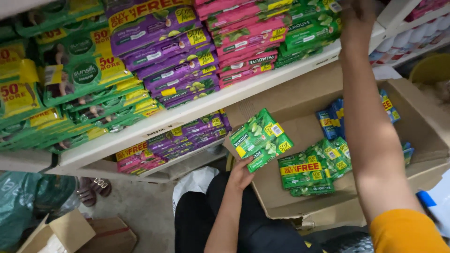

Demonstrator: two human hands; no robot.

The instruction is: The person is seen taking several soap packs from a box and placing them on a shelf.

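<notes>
Left hand (240, 174) clamped on green sachet packs (260, 139) over the cardboard box (300, 110); right hand (357, 21) up at the shelf's green stack (311, 30) — grip hidden. Shelf mostly stocked — green and blue packs (333, 119) remain boxed.

A white shelf board (197, 110) runs diagonally from 8 o'clock up to 2 o'clock, with a second, lower shelf (187, 161) beneath it near the centre. Below, at 7 o'clock, lies a bare grey concrete floor (140, 206). A small brown carton (61, 232) sits on it at the lower left corner, just beside a green plastic bag (28, 197). The light is even and soft.
</notes>
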